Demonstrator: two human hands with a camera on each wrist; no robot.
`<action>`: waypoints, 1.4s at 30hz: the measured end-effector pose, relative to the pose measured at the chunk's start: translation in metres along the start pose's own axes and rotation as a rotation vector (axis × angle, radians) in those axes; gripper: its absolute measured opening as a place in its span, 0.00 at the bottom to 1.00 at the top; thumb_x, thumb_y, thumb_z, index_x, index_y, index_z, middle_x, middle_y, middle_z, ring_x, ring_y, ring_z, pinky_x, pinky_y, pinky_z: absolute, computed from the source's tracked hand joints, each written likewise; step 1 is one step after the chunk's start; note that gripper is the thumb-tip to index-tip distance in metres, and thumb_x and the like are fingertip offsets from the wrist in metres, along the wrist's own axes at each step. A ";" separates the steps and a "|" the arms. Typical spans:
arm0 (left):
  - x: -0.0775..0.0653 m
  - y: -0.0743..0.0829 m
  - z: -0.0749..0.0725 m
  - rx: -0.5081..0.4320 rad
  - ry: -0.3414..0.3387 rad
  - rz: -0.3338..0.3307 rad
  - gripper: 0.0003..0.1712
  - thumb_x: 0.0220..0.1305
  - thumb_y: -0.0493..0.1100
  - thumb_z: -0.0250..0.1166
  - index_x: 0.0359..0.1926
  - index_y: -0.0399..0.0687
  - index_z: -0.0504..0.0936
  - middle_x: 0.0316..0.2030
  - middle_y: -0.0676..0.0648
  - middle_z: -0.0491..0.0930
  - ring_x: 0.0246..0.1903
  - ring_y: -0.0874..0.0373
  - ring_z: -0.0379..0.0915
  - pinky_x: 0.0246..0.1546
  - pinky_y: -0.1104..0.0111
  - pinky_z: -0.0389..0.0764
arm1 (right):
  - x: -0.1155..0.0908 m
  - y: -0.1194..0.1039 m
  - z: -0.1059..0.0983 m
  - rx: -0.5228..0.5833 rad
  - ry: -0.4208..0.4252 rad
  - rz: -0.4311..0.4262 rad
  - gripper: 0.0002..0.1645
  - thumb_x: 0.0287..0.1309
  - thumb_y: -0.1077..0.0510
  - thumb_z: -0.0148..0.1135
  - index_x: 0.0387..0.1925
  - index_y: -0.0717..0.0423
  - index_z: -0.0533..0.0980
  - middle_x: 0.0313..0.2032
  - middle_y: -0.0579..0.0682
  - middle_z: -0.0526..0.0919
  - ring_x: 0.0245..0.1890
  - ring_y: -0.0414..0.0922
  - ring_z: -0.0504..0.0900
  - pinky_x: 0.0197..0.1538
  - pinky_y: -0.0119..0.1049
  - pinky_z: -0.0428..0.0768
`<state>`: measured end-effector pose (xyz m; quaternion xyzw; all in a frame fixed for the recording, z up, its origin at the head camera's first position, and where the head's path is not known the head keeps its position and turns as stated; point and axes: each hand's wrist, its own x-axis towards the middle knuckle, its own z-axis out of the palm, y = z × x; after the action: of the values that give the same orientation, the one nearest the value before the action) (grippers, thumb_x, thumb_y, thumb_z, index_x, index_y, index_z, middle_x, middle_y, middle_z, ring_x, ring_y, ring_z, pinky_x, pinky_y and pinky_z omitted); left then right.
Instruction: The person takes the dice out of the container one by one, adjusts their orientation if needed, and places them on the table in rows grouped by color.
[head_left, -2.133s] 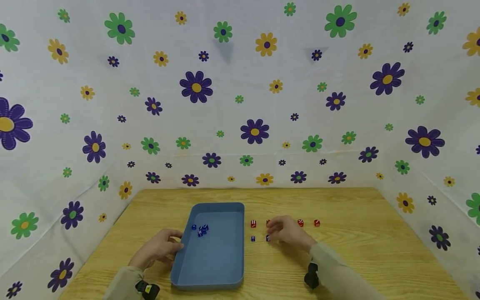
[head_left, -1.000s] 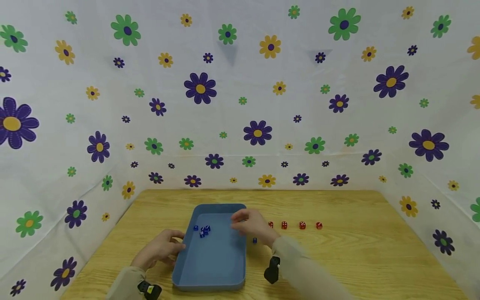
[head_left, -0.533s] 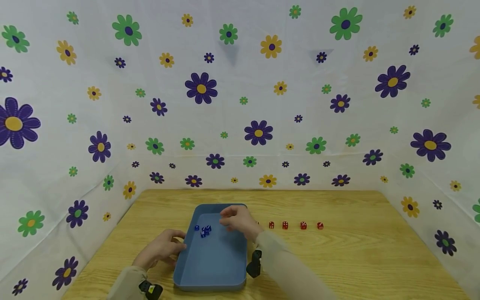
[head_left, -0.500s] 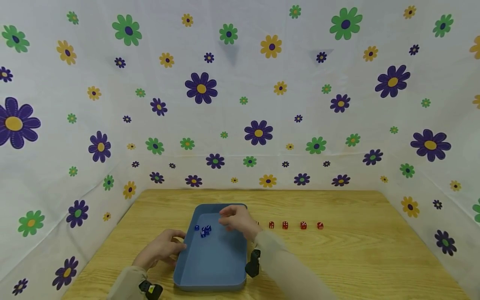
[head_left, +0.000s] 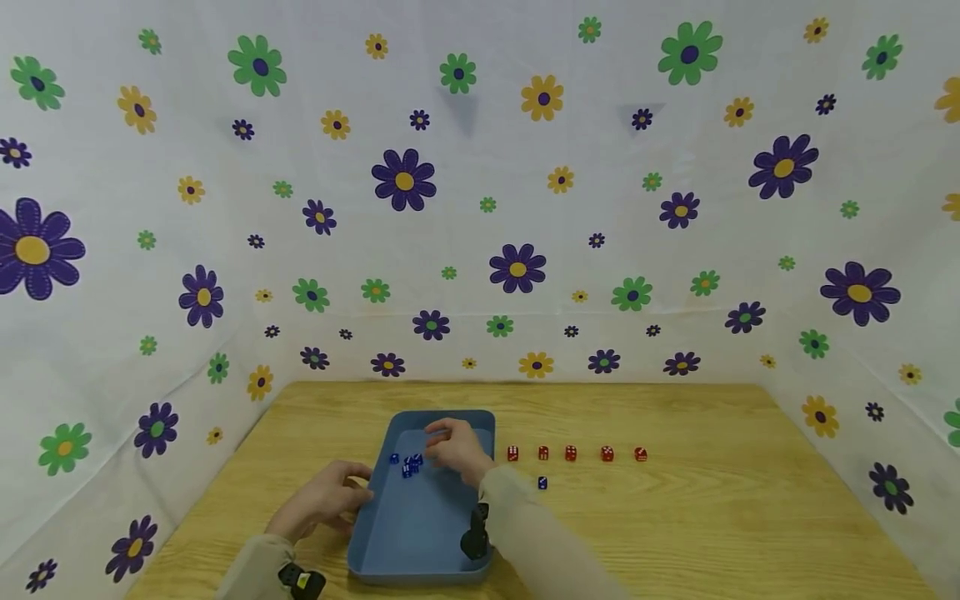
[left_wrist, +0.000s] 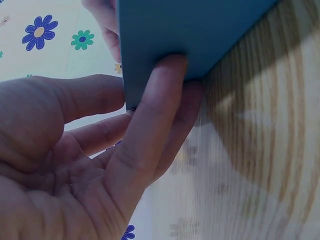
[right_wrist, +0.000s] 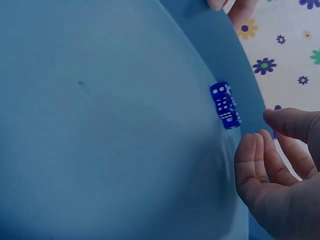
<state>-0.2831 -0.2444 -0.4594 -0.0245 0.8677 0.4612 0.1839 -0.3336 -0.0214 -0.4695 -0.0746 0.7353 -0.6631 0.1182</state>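
Observation:
A blue tray (head_left: 420, 533) stands on the table with several blue dice (head_left: 408, 465) at its left side. My left hand (head_left: 330, 496) holds the tray's left wall; in the left wrist view its thumb meets the rim and a fingertip presses the outer side. Over the tray, just right of those dice, my right hand (head_left: 453, 450) has its thumb and fingertips close together. A sliver of blue shows between them in the right wrist view, apparently a blue die (right_wrist: 274, 135), mostly hidden. The dice in the tray (right_wrist: 225, 105) lie just beyond the fingertips there.
Right of the tray runs a row of several red dice (head_left: 571, 452). One blue die (head_left: 542, 482) sits in front of that row, by the right sleeve, which covers part of the table. A flowered cloth (head_left: 517, 192) encloses the wooden table (head_left: 712, 483) behind and at the sides.
My right hand has moved left from beside the red and blue dice, across the tray's right rim, to near the blue dice inside. The left hand keeps its place on the tray.

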 end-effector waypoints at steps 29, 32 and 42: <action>-0.002 -0.002 -0.003 -0.024 -0.029 0.019 0.22 0.68 0.35 0.59 0.61 0.32 0.72 0.41 0.39 0.82 0.36 0.52 0.82 0.28 0.58 0.86 | 0.013 0.014 0.014 -0.298 -0.018 -0.003 0.27 0.48 0.75 0.69 0.53 0.58 0.80 0.43 0.53 0.88 0.48 0.51 0.83 0.48 0.45 0.83; -0.003 -0.003 -0.003 -0.023 -0.024 0.014 0.22 0.68 0.35 0.60 0.61 0.32 0.73 0.41 0.40 0.82 0.37 0.51 0.82 0.28 0.58 0.86 | 0.013 0.018 0.015 -0.304 -0.002 -0.024 0.27 0.47 0.73 0.71 0.51 0.58 0.80 0.40 0.52 0.88 0.44 0.50 0.84 0.47 0.46 0.84; -0.002 -0.004 -0.003 -0.028 -0.027 0.019 0.23 0.68 0.34 0.59 0.62 0.31 0.71 0.41 0.39 0.82 0.37 0.51 0.82 0.28 0.58 0.86 | 0.014 0.023 0.012 -0.288 0.007 -0.064 0.24 0.49 0.71 0.71 0.50 0.59 0.81 0.38 0.53 0.88 0.39 0.46 0.84 0.43 0.41 0.84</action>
<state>-0.2810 -0.2499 -0.4605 -0.0126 0.8586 0.4755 0.1910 -0.3421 -0.0343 -0.4948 -0.1120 0.8206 -0.5543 0.0824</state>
